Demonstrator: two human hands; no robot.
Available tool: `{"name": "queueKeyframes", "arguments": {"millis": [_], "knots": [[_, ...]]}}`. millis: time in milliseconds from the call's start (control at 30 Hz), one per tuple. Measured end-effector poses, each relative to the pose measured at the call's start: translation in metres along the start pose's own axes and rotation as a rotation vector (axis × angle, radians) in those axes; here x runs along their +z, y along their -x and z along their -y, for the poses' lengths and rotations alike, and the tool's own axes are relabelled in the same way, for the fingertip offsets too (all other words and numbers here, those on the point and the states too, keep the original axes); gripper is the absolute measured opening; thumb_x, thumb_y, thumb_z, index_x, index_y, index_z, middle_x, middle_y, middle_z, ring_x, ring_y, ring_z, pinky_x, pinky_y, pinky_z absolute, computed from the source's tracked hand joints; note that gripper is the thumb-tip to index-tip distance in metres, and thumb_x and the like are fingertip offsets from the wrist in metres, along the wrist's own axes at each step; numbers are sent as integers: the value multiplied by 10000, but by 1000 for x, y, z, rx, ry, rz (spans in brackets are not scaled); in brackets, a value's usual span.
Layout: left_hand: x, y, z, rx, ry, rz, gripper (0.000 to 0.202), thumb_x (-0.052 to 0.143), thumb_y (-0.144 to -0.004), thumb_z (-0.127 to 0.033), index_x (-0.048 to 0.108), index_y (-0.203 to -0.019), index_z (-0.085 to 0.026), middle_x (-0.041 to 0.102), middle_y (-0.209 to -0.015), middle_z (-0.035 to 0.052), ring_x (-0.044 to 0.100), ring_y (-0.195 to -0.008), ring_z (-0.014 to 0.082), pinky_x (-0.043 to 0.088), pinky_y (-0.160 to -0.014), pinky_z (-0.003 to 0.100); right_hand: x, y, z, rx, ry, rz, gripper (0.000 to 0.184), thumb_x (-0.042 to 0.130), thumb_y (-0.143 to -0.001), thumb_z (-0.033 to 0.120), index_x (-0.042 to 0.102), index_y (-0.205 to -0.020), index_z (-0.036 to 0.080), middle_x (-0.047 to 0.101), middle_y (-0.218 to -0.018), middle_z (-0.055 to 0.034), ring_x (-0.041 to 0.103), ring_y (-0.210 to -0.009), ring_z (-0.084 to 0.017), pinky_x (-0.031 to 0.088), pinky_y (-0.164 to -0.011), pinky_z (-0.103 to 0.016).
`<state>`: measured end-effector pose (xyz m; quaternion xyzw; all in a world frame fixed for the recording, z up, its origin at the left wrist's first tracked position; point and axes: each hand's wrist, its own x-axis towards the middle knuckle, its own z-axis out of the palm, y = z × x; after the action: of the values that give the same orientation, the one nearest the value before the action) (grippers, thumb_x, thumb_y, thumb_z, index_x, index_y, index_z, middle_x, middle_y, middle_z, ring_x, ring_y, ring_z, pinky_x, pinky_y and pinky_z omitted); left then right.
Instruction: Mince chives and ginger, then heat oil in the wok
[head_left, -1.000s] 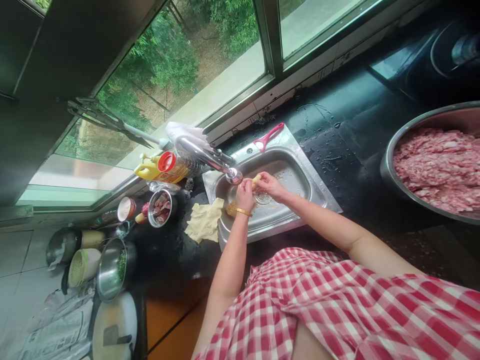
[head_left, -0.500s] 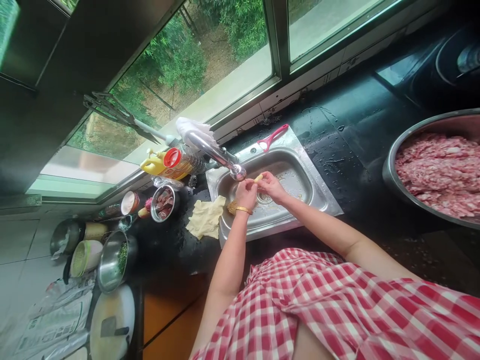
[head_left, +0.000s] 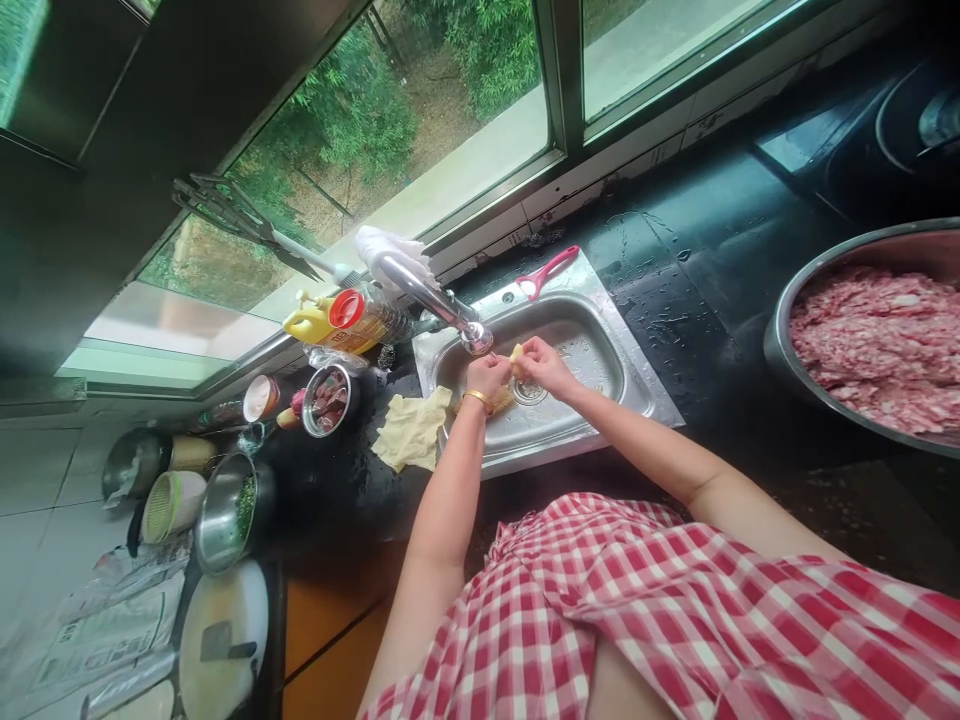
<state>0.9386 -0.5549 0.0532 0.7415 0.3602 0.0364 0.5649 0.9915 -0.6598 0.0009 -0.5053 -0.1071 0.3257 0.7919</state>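
The right hand (head_left: 546,368) pinches a small pale-yellow lump (head_left: 516,353) between its fingertips, above the stainless-steel rectangular sink (head_left: 637,372) and near its round drain. The left hand (head_left: 487,373), with a gold-coloured bracelet (head_left: 478,398) at its wrist, has its fingers curled close beside the lump; whether it also grasps it, I cannot tell. Both hands are just below the spout of the curved chrome tap (head_left: 442,305). A brownish, grainy mass (head_left: 502,402) lies in the sink beside the left wrist, partly hidden by it.

A red-handled peeler (head_left: 559,268) rests on the sink's back rim. A crumpled cream-coloured cloth (head_left: 409,430) lies against the sink's left edge on the glossy black tabletop (head_left: 660,270), near a round metal pot (head_left: 348,412) of dark reddish chunks. Well to the right stands a large metal basin (head_left: 781,350) of pink minced meat.
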Motion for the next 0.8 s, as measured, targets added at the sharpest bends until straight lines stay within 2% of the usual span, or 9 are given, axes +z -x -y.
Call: {"name": "queueKeyframes", "arguments": {"millis": [100, 167, 233, 333, 467, 567, 700, 800], "knots": [[-3, -3, -1, -61, -29, 59, 153, 610, -621, -250, 551, -533, -140, 482, -460, -30, 403, -429, 58, 343, -455, 198, -1, 0, 2, 111, -85, 36, 356, 710, -642, 419, 469, -779, 195, 615, -619, 35, 591, -572, -108, 504, -531, -243], [-6, -4, -2, -46, -36, 86, 192, 594, -652, -282, 535, -529, -147, 468, -456, -32, 390, -414, 57, 334, -444, 198, -3, 0, 5, 210, -197, 83, 325, 709, -667, 387, 478, -785, 191, 640, -673, 14, 618, -610, -119, 520, -545, -250], [-9, -5, -3, 0, -57, 52, 233, 560, -697, -309, 535, -527, -152, 443, -442, -38, 365, -400, 55, 310, -438, 200, -5, 0, 7, 297, -316, 128, 269, 688, -711, 349, 487, -785, 187, 659, -737, -14, 639, -658, -127, 533, -570, -250], [-10, -3, -6, 93, -184, -65, 283, 524, -746, -311, 562, -515, -151, 449, -442, -30, 380, -428, 67, 313, -474, 209, -6, 1, 10, 358, -422, 134, 188, 650, -761, 295, 502, -774, 181, 658, -737, -25, 645, -688, -122, 538, -595, -232], [-6, 4, -7, 243, -205, -53, 98, 576, -706, -203, 635, -639, -165, 570, -572, -14, 494, -559, 96, 383, -587, 209, -4, 2, 11, 309, -423, 131, 188, 657, -753, 307, 526, -785, 177, 631, -682, 1, 625, -649, -102, 529, -600, -221], [-3, 9, -6, 306, -196, -31, 76, 595, -709, -199, 661, -743, -186, 618, -656, 2, 545, -637, 124, 407, -637, 222, -2, 1, 8, 233, -351, 110, 276, 698, -692, 374, 534, -800, 179, 609, -675, 21, 593, -609, -90, 518, -594, -232], [0, 14, -7, 411, -328, -112, 57, 598, -728, -209, 651, -709, -202, 620, -685, 17, 551, -677, 144, 400, -671, 236, 1, 0, 4, 98, -240, 25, 373, 729, -607, 427, 538, -826, 194, 598, -734, 33, 565, -642, -88, 496, -586, -226], [0, 14, -6, 455, -437, -166, 92, 562, -761, -235, 629, -705, -205, 622, -705, 23, 550, -705, 156, 392, -705, 249, 2, 0, 2, 51, -212, 4, 380, 734, -583, 419, 548, -834, 203, 592, -766, 40, 549, -661, -86, 483, -593, -223]]}}
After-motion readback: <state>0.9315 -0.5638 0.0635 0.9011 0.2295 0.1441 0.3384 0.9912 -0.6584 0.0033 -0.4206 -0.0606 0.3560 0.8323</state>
